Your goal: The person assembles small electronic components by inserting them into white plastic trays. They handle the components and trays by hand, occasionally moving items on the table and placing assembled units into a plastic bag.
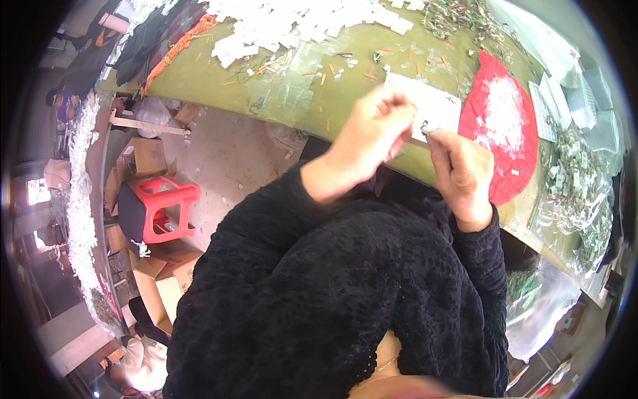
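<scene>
**A tiny piece pinched over the desk edge**

The left hand (372,136) and right hand (458,169) are meeting fingertip to fingertip, both pinching a small metal piece (425,128) between them. It is hanging above the lap, so a slackening pinch would likely be dropping it to the floor. Just beyond the hands, a white card (432,106) is lying on the green desk (292,86), with a red cloth (505,166) to the right.

Left hand (372,136): raised, fingers curled, tips pinched together toward the right hand. Right hand (462,169): just right of the left hand, slightly lower, fingers bent, thumb and forefinger pinched at its upper left. Both forearms in black sleeves, rising from below and converging; wrists bare.
</scene>
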`<state>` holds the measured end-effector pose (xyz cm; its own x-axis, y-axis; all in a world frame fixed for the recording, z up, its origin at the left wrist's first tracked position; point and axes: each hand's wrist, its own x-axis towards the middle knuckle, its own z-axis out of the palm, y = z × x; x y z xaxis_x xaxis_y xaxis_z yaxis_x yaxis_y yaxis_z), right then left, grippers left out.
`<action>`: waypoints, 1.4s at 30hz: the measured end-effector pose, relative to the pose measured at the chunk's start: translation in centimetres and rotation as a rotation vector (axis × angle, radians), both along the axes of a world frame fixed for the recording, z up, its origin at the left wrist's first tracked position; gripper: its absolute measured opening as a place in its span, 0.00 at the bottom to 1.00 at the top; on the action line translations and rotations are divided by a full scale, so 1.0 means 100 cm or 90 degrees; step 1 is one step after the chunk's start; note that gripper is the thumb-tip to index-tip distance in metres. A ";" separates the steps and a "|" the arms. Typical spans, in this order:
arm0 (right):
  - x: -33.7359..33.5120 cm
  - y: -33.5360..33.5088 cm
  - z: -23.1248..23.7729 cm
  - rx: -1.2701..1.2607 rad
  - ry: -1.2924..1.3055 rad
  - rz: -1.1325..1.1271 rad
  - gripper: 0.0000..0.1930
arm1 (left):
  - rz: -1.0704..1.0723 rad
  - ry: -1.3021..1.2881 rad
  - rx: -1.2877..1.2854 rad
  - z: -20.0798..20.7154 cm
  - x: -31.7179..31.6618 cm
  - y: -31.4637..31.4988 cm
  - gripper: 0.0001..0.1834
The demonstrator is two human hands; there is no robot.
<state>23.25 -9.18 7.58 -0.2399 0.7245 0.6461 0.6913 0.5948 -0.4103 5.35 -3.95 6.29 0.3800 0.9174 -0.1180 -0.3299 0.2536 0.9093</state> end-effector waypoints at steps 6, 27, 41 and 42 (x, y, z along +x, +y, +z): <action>-0.001 -0.007 0.002 -0.350 0.331 0.030 0.06 | 0.315 0.846 0.540 -0.009 -0.115 0.125 0.08; -0.040 0.031 0.022 -0.519 0.579 0.207 0.07 | -0.361 0.454 0.279 0.055 -0.090 0.068 0.05; -0.031 0.006 0.008 -0.554 0.822 0.267 0.02 | -0.093 -0.117 0.094 -0.002 -0.022 0.000 0.12; -0.032 0.006 0.008 -0.561 0.845 0.265 0.02 | -0.082 -0.113 0.085 -0.001 -0.022 -0.003 0.12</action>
<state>20.00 -8.58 8.42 -0.1495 0.9888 -0.0043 -0.5361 -0.0847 -0.8399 3.17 -4.22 6.16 0.4990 0.8629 0.0795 -0.4595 0.1857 0.8686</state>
